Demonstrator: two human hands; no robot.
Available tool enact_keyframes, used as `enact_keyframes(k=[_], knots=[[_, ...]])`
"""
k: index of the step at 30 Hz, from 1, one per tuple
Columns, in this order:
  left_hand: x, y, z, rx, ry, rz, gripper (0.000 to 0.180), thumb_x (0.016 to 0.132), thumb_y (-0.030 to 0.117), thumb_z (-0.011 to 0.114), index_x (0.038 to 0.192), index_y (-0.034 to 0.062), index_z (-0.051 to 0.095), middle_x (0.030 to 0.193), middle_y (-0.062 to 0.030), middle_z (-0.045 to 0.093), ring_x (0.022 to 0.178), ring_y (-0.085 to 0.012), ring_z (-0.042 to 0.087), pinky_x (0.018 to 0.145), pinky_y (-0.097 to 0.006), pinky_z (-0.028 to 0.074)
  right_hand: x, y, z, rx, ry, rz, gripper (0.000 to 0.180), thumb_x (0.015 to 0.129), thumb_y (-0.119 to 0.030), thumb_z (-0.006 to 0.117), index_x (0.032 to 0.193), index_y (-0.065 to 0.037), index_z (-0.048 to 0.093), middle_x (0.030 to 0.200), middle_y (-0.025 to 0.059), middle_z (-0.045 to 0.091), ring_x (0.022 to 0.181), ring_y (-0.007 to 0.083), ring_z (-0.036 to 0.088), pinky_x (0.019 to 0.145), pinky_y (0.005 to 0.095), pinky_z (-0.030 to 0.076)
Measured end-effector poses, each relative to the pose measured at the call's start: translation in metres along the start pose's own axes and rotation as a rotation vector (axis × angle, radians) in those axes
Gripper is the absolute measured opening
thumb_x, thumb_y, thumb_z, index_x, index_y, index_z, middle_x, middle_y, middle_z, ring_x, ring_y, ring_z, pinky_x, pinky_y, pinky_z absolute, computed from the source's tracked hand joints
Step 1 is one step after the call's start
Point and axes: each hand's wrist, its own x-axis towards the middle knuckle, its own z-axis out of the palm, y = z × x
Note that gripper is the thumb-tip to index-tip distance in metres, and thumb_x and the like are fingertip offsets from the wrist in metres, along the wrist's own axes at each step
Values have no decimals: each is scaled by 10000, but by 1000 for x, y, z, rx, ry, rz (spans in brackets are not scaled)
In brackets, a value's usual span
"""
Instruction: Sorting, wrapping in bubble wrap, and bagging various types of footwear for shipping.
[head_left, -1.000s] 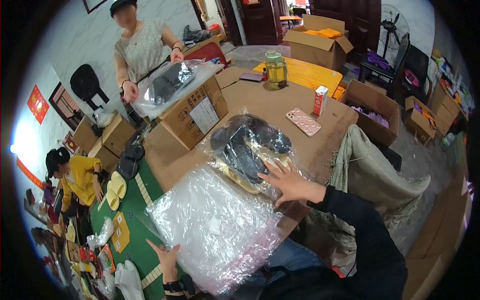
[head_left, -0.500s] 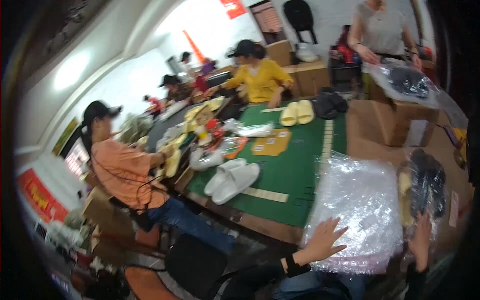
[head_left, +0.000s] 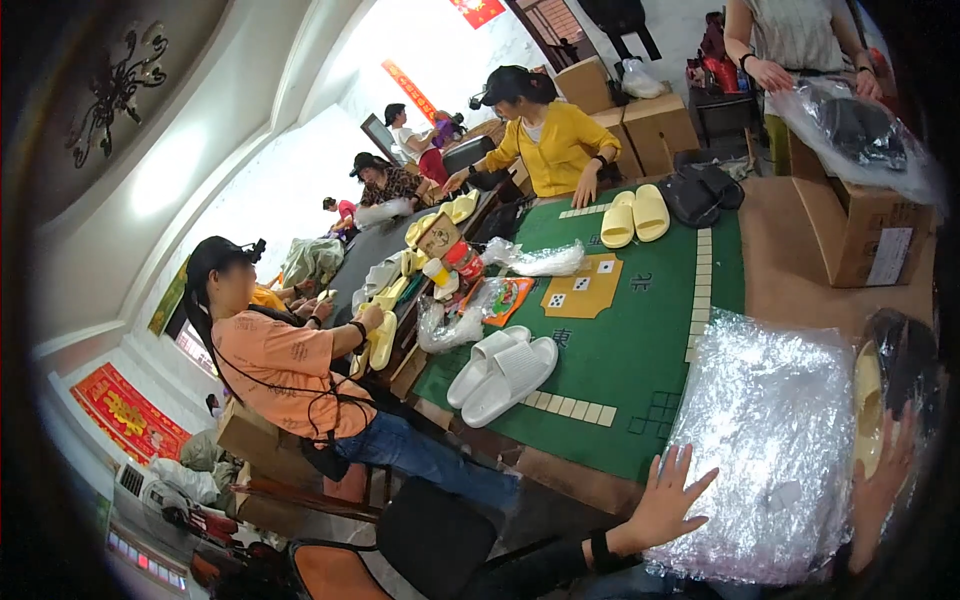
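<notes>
My left hand (head_left: 664, 508) has its fingers spread at the lower left edge of a stack of clear plastic bags (head_left: 760, 430). My right hand (head_left: 884, 475) is open as well, its fingers stretched out beside the stack's right edge. Just past its fingers are a yellow slipper (head_left: 868, 400) and black slippers (head_left: 905, 350) in clear plastic. Neither hand holds anything. Whether either palm presses on the bags, I cannot tell.
White slippers (head_left: 503, 375) and yellow slippers (head_left: 636, 215) lie on the green mat (head_left: 610, 350). Black slippers (head_left: 703, 193) sit beyond. A cardboard box (head_left: 865, 235) stands at the right, near a person handling a plastic-wrapped item. Other people (head_left: 285, 350) work along the left tables.
The view has swung, so the table and people appear farther right and the picture is sharper. Both hands stay open near the bag stack.
</notes>
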Motion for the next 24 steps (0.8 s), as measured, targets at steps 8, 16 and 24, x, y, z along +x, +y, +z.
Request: enact_keyframes(k=[8,16,24], knots=[[-3,3,4,-9,-22,37,753,880,513,557,1501,241,228,1479,-371,88,1370,-557,59,1092,-629,82,-5,38,24,132,-487,303,381,988,-121,393,1357,-63,471,1518,121,295,1382,346,287,1140,431,253],[-3,3,-7,19,-42,31,767,852,549,575,1488,245,273,1464,-370,155,1345,-560,152,1081,-638,124,-77,48,32,181,-357,-21,239,868,-119,527,1092,-41,502,1516,190,262,1398,454,175,1124,585,150],[-12,16,-35,12,14,192,672,823,563,600,1386,224,457,1456,-252,311,1339,-490,250,1061,-644,180,-72,51,50,30,-400,-225,799,697,31,595,1429,-69,291,1532,231,168,1402,439,180,1120,555,178]])
